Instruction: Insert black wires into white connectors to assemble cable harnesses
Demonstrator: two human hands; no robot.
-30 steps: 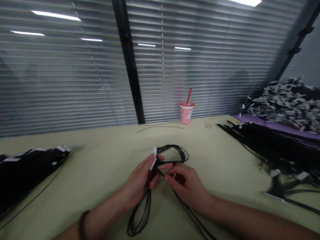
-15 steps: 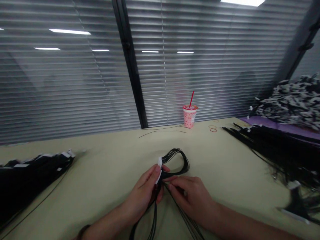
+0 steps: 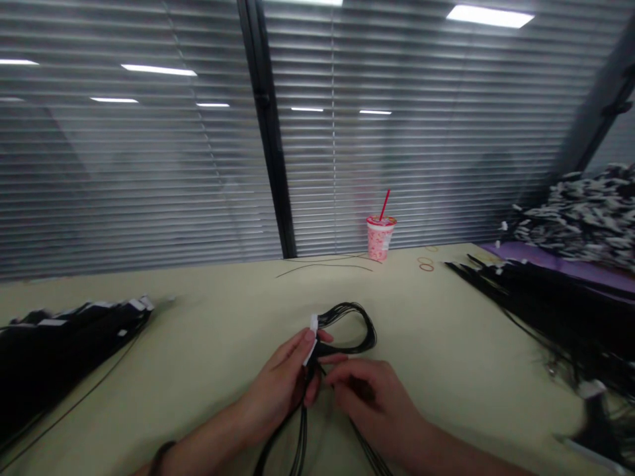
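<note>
A wire harness [image 3: 370, 324] of thin black wires is held over the table, its upper part bent into a loop toward the right. My left hand [image 3: 285, 377] is closed around it at the base of the loop, thumb against a white connector [image 3: 314, 322]. Close on the right, my right hand [image 3: 370, 393] has its fingers curled and pinched on some of the black wires below the loop. Loose wire strands hang from both hands down past the bottom edge of the picture. The exact fingertip contact is partly hidden.
Bundles of black wires with white ends [image 3: 74, 344] lie at left, and more black wires [image 3: 550, 304] at right, beside a heap of white connectors [image 3: 590, 211]. A pink cup with a straw [image 3: 381, 239] stands at the back near rubber bands [image 3: 425, 267] and a loose wire [image 3: 322, 266].
The view has tilted slightly, so the surroundings sit a little lower. My right hand has shifted slightly down and left along the wires; my left hand keeps its hold.
</note>
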